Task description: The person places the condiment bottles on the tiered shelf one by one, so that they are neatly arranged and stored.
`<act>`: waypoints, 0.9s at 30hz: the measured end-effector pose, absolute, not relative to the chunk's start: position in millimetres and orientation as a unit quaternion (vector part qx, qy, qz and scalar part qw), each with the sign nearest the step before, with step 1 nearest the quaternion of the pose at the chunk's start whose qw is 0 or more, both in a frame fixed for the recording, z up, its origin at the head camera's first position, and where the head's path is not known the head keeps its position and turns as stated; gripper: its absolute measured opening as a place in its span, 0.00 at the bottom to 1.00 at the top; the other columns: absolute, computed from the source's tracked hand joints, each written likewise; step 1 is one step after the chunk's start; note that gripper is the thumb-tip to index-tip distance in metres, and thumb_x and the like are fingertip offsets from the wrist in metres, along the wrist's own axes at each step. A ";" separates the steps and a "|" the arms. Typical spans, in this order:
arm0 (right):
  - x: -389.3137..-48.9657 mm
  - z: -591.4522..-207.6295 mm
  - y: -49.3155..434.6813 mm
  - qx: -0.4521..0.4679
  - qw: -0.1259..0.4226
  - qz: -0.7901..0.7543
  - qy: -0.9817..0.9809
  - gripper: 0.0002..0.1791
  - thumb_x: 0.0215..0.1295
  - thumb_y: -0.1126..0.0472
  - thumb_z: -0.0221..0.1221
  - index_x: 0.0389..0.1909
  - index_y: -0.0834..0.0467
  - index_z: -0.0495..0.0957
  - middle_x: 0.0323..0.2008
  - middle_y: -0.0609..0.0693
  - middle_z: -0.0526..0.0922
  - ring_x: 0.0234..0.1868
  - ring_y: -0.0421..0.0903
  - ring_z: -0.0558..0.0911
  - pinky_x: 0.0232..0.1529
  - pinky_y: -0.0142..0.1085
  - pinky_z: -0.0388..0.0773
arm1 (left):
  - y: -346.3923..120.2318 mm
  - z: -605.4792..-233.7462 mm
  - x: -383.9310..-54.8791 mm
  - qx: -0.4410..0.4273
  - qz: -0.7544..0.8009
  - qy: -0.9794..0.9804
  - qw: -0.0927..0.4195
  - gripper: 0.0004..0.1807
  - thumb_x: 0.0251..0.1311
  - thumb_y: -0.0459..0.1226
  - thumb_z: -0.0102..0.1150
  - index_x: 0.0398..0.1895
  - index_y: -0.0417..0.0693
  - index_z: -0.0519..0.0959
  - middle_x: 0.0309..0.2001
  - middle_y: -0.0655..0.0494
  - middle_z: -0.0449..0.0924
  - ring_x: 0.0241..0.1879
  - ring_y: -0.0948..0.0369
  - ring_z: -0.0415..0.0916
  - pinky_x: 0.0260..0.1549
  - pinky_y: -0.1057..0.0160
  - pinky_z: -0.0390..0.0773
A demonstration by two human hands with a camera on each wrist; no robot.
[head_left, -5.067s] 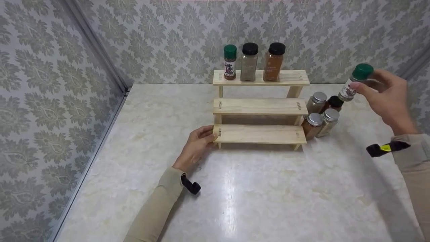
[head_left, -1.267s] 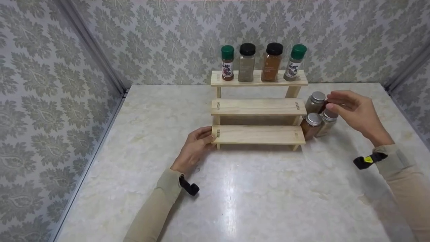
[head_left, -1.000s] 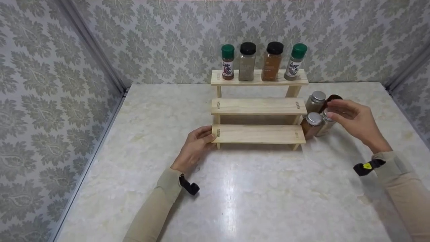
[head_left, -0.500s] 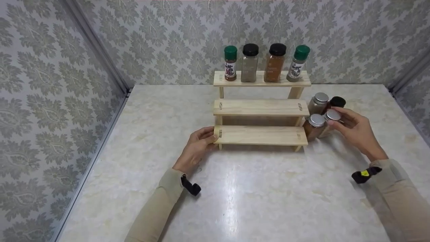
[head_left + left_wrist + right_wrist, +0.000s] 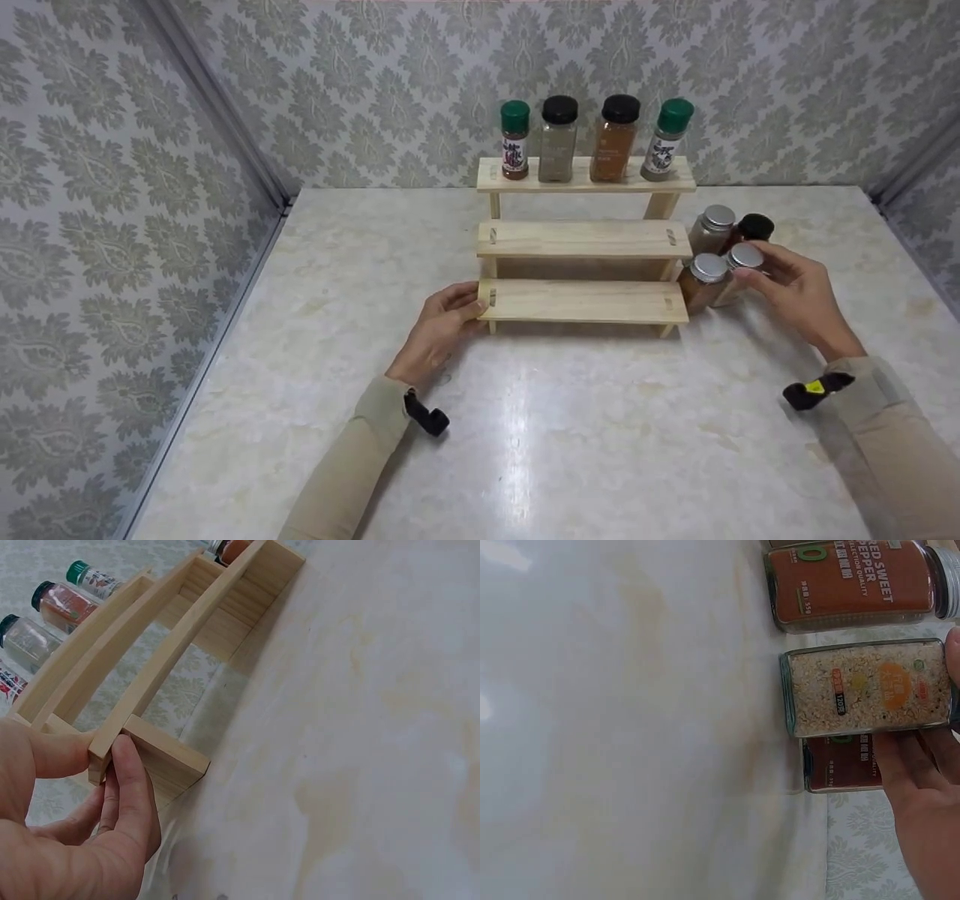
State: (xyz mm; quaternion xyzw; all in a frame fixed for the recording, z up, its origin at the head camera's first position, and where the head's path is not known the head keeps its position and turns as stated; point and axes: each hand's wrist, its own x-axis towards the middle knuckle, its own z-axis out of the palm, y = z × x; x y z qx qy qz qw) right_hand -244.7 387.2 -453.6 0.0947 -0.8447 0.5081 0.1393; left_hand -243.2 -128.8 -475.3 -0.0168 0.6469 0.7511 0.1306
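A three-tier wooden spice rack (image 5: 577, 301) stands on the table. My left hand (image 5: 436, 324) pinches the left end of its lowest shelf, thumb on top and fingers beneath, as the left wrist view shows. To the right of the rack, my right hand (image 5: 801, 294) grips a silver-lidded spice jar (image 5: 745, 256) near its lid. Pale, seed-like grains fill this glass jar (image 5: 855, 690) in the right wrist view. Close around it stand a silver-lidded red sweet pepper jar (image 5: 703, 289), another silver-lidded jar (image 5: 712, 231) and a black-lidded red jar (image 5: 753, 228).
Along the top shelf stand a green-capped bottle (image 5: 514, 142), two black-capped jars, one greyish (image 5: 556, 142) and one orange-brown (image 5: 613, 142), and a second green-capped bottle (image 5: 664, 142). Patterned wall panels (image 5: 375, 90) enclose the marbled table (image 5: 600, 435) behind and at the sides.
The green-capped bottle my right hand held is now on the top shelf's right end. That hand has moved down to the jar of grains and closed on it. My left hand keeps its hold.
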 end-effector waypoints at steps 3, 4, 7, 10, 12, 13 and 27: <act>-242.4 -451.5 385.8 0.092 0.149 0.506 -0.844 0.26 0.74 0.65 0.67 0.70 0.64 0.78 0.60 0.34 0.85 0.59 0.27 0.81 0.56 0.17 0.76 | -128.6 -475.1 -243.1 -0.018 0.750 0.649 0.128 0.23 0.75 0.30 0.62 0.71 0.39 0.75 0.63 0.41 0.79 0.57 0.54 0.81 0.50 0.62 0.85; -241.3 -450.8 385.9 0.091 0.152 0.506 -0.844 0.26 0.74 0.65 0.68 0.70 0.64 0.78 0.59 0.34 0.85 0.59 0.27 0.82 0.56 0.18 0.77 | -128.6 -475.1 -243.0 -0.018 0.750 0.649 0.127 0.23 0.75 0.30 0.62 0.71 0.39 0.75 0.63 0.41 0.79 0.56 0.54 0.81 0.50 0.62 0.85; -237.9 -447.6 385.8 0.077 0.157 0.503 -0.846 0.26 0.74 0.63 0.68 0.70 0.61 0.79 0.57 0.32 0.85 0.58 0.27 0.82 0.55 0.17 0.77 | -128.8 -475.3 -242.7 -0.018 0.749 0.650 0.126 0.23 0.75 0.30 0.63 0.70 0.39 0.76 0.62 0.42 0.79 0.55 0.54 0.82 0.48 0.63 0.85; -235.6 -443.6 386.2 0.060 0.159 0.499 -0.850 0.28 0.74 0.61 0.68 0.72 0.60 0.77 0.59 0.32 0.83 0.58 0.26 0.81 0.55 0.16 0.76 | -128.6 -475.0 -242.4 -0.016 0.755 0.643 0.127 0.23 0.75 0.29 0.62 0.70 0.39 0.75 0.63 0.41 0.79 0.56 0.54 0.82 0.49 0.63 0.85; -234.6 -439.4 385.2 0.048 0.163 0.497 -0.851 0.29 0.73 0.60 0.69 0.73 0.59 0.77 0.59 0.31 0.82 0.58 0.25 0.80 0.55 0.16 0.76 | -128.3 -474.8 -242.1 -0.015 0.759 0.638 0.128 0.23 0.75 0.29 0.61 0.71 0.38 0.75 0.64 0.40 0.79 0.56 0.53 0.82 0.50 0.63 0.85; -234.0 -436.9 384.6 0.044 0.167 0.497 -0.851 0.29 0.73 0.60 0.69 0.73 0.60 0.77 0.58 0.31 0.82 0.58 0.25 0.80 0.55 0.16 0.76 | -128.1 -474.7 -242.2 -0.015 0.761 0.636 0.128 0.23 0.76 0.28 0.61 0.71 0.38 0.74 0.64 0.40 0.79 0.56 0.53 0.82 0.51 0.63 0.85; -230.1 -390.2 372.7 0.042 0.237 0.504 -0.830 0.24 0.70 0.62 0.71 0.65 0.59 0.84 0.51 0.32 0.88 0.55 0.32 0.84 0.51 0.20 0.80 | -126.2 -475.9 -243.5 -0.029 0.770 0.625 0.127 0.23 0.75 0.27 0.61 0.70 0.37 0.75 0.64 0.40 0.79 0.56 0.53 0.82 0.52 0.63 0.85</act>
